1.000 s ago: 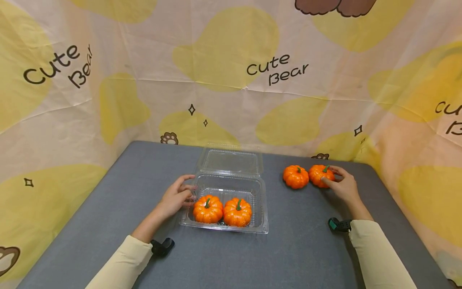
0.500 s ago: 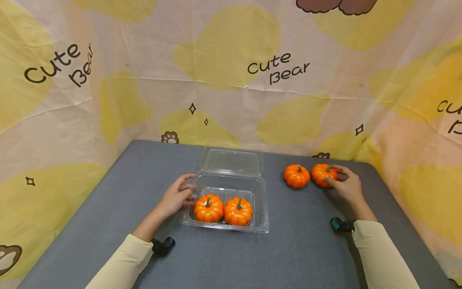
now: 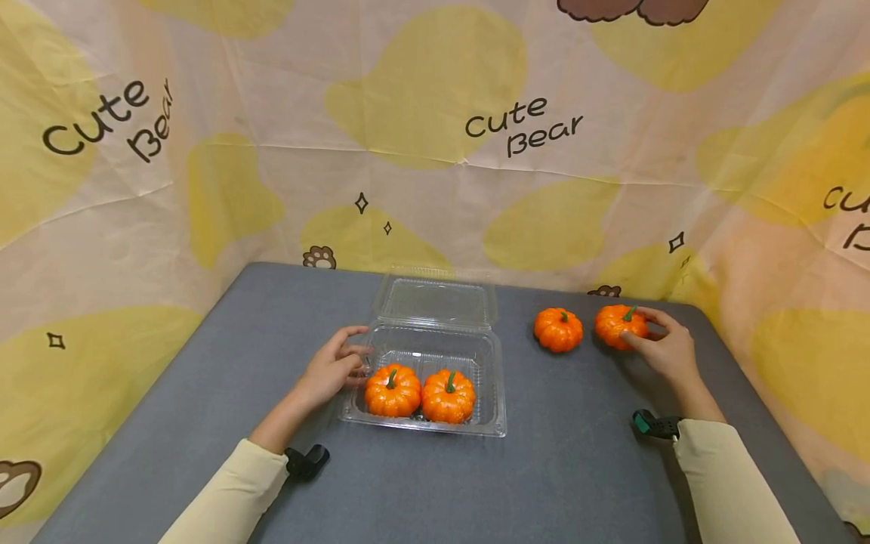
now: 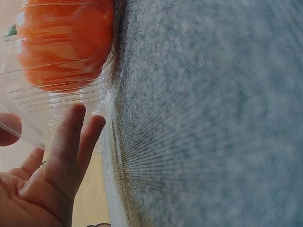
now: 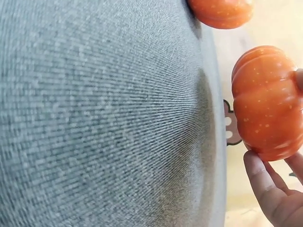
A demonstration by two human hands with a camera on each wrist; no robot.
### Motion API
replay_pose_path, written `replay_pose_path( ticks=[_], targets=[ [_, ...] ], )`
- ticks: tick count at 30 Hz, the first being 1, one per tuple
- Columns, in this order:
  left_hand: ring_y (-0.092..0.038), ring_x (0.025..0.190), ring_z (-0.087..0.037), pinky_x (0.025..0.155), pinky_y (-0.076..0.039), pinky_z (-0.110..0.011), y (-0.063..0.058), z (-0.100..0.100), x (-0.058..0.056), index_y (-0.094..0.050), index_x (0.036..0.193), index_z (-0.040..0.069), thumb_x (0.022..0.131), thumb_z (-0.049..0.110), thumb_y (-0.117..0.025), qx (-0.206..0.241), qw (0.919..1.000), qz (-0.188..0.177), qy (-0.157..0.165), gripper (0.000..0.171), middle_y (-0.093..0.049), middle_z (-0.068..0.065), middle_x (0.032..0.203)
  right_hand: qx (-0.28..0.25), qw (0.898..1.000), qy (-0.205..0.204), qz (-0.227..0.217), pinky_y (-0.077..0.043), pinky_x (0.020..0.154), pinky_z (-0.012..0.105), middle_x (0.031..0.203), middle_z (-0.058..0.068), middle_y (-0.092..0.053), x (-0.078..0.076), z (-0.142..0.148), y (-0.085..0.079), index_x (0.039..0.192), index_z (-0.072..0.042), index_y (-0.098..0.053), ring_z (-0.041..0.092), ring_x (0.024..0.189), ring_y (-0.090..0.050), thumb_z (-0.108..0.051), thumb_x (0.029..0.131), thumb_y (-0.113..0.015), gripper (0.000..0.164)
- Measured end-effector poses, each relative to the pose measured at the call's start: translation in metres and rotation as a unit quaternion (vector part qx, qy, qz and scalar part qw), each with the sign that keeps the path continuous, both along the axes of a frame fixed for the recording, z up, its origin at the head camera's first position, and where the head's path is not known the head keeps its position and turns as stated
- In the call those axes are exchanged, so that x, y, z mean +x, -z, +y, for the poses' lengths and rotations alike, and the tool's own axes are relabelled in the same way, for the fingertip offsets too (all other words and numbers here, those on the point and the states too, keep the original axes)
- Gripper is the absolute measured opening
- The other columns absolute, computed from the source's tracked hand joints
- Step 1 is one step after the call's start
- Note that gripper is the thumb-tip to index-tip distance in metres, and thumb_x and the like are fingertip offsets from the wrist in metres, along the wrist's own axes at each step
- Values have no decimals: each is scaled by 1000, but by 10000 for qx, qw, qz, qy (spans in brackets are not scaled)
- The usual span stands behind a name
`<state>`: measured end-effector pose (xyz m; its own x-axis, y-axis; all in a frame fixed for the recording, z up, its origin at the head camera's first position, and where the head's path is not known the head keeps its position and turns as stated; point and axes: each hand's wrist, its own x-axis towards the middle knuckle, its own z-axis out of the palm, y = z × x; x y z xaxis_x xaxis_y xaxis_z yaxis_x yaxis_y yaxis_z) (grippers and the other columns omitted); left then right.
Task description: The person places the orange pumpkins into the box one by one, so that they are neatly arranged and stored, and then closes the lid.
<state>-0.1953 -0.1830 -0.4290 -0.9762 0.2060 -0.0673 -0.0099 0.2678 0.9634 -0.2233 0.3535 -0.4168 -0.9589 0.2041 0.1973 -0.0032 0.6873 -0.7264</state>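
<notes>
My right hand grips a small orange pumpkin with a green stem, thumb on the near side and fingers on the far side. In the right wrist view a gap shows between this pumpkin and the grey table. Left of it, a second pumpkin sits on the table. The clear plastic clamshell box lies with its lid folded back, and two more pumpkins sit side by side in its front half. My left hand rests at the box's left wall, fingers loosely extended.
The box's raised lid lies toward the back of the grey table. A printed cloth hangs behind and along both sides of the table. Each wrist carries a black strap device.
My right hand has shifted right with its pumpkin, widening the gap from the second pumpkin and rising slightly. My left hand and the box stay in place.
</notes>
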Motion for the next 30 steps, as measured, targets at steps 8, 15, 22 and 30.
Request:
replay_pose_path(
  ticks=[8, 15, 22, 30],
  targets=[
    [-66, 94, -28, 76, -60, -39, 1, -1, -1, -34, 144, 9, 91, 2, -42, -6, 10000, -24, -14, 54, -51, -33, 134, 41, 9998, -120, -131, -38, 63, 2, 139, 28, -48, 3, -4, -7, 137, -2, -50, 51, 116, -54, -27, 85, -70, 61],
    [-66, 93, -27, 76, -60, -38, 1, 0, -1, -34, 144, 9, 91, 2, -42, 8, 10000, -32, -10, 54, -51, -33, 133, 112, 9997, -143, -145, -39, 63, 4, 140, 28, -47, 6, -12, -15, 138, -3, -49, 50, 117, -53, -30, 85, -72, 64],
    [-66, 94, -28, 76, -60, -38, 0, 0, 0, -34, 144, 8, 91, 2, -41, -30, 10000, 1, -8, 53, -51, -33, 133, 126, 9993, -340, 83, -39, 64, 2, 138, 29, -48, 8, -23, -25, 135, -4, -52, 52, 114, -55, -29, 83, -74, 62],
    [-67, 95, -29, 76, -60, -37, 3, 0, -1, -35, 143, 9, 91, 2, -41, -113, 9999, 4, -9, 53, -52, -32, 132, 73, 9988, -441, 175, -40, 64, 2, 137, 28, -49, 9, -37, -37, 135, -3, -53, 50, 111, -57, -24, 82, -75, 62]
  ],
)
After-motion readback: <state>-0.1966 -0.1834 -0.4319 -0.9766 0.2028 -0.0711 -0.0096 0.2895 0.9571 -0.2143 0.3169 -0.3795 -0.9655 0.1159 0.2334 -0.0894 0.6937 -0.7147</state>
